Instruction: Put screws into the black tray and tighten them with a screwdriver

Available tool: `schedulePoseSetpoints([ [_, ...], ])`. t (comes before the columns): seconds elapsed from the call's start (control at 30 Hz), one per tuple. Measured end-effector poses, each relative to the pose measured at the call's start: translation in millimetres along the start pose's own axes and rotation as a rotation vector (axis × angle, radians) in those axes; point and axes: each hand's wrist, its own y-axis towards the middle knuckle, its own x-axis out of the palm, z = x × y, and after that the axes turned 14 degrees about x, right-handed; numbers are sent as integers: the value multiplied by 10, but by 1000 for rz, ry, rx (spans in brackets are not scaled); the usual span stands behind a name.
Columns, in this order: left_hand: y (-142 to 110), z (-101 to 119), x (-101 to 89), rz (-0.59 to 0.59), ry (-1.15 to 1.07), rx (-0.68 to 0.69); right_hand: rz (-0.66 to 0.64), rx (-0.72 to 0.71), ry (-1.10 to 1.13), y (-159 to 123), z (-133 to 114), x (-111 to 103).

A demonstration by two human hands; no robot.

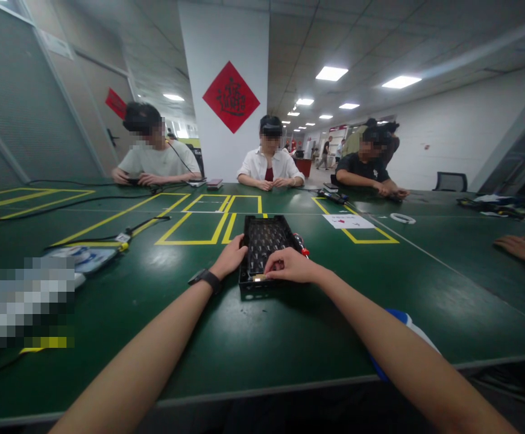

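Note:
A black open box [243,278] lies on the green table, longer side away from me, with rows of small pale-and-dark parts inside. My left hand [228,258] is closed on the box's left wall, a dark band around its wrist. Over the near right part of the box, my right hand [292,265] bends with thumb and fingertips pinched on a small tan piece [259,278] with a bright white spot, at the near end of the box. Red and dark wires [305,252] stick out past the right wall, partly behind my right hand.
Yellow tape outlines [190,243] and a printed sheet [349,221] lie beyond the box. Cables and a packet [84,256] are at left; a white ring [402,218] and another person's hand [524,246] at right. A blue-and-white object [400,319] lies under my right forearm. Three people sit opposite.

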Motion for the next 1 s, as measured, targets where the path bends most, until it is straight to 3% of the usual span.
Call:
schedulePoseSetpoints([
  [1.0, -24, 35, -32, -43, 10, -6, -12, 15, -36, -4, -30, -2],
])
